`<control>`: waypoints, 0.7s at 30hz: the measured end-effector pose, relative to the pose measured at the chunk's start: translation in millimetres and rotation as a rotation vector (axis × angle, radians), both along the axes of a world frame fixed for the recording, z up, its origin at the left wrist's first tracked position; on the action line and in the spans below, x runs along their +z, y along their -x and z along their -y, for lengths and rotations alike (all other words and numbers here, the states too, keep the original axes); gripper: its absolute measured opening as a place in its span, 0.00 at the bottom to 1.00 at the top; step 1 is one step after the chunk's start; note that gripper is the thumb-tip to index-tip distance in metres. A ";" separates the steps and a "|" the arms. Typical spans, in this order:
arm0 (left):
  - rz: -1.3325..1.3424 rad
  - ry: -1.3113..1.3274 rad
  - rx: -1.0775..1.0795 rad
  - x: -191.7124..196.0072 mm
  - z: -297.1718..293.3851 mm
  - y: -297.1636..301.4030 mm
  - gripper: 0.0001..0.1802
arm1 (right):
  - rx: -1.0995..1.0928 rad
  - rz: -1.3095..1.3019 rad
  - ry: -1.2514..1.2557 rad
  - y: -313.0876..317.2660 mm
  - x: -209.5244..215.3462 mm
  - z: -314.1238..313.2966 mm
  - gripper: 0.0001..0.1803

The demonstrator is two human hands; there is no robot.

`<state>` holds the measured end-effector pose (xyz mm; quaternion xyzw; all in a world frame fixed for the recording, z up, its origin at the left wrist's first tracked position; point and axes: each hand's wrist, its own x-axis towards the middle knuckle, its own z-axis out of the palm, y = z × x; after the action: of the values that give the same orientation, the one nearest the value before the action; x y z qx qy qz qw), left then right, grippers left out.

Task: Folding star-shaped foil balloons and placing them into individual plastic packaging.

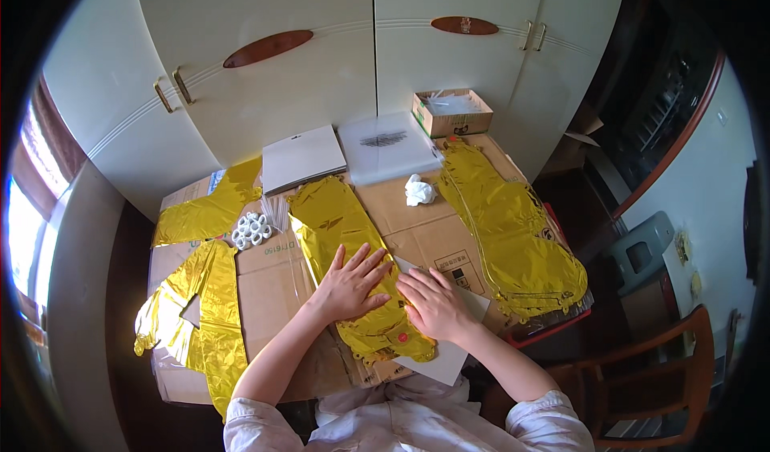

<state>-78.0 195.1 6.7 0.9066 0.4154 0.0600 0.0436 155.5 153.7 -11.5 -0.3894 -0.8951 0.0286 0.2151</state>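
Note:
A flat gold foil balloon (pixel 341 223), without air, lies lengthwise in front of me. My left hand (pixel 350 283) rests palm down on its middle with the fingers spread. Beside it my right hand (pixel 435 304) lies flat at the balloon's right edge, fingers stretched out. Part of a white card (pixel 439 365) shows from under the balloon and my right hand. More gold foil balloons lie to the sides: a large folded pile (pixel 513 231) on the right, a bent one (pixel 216 291) at the near left, and another piece (pixel 210 209) at the far left.
Brown cardboard (pixel 269 279) covers the table. White rings (pixel 252 230) and thin clear straws (pixel 276 211) lie left of the middle balloon. Behind are white sheets (pixel 305 159), clear plastic bags (pixel 385 151), crumpled tissue (pixel 419 190) and an open box (pixel 461 123). A wooden chair (pixel 698 356) stands right.

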 end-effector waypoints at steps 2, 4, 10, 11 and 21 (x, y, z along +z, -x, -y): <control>0.043 0.045 0.024 4.3 -0.7 7.3 0.37 | -0.004 -0.006 0.013 0.1 0.1 0.1 0.24; 0.089 0.024 0.093 12.1 0.6 19.2 0.38 | -0.009 -0.009 0.011 0.3 -0.7 -0.2 0.24; 0.076 0.005 0.308 6.9 29.8 66.3 0.42 | -0.001 0.002 0.002 -1.3 -3.0 -0.7 0.23; 0.041 0.011 0.281 3.7 35.6 68.4 0.42 | -0.006 0.012 0.009 -1.4 -2.2 0.4 0.23; -0.077 0.000 0.180 1.9 48.6 48.0 0.43 | -0.039 0.099 0.076 -21.4 3.0 23.3 0.27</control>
<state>-125.9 146.4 8.5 0.8671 0.4967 0.0290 0.0219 176.9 130.4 -8.5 -0.4154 -0.8953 0.0390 0.1562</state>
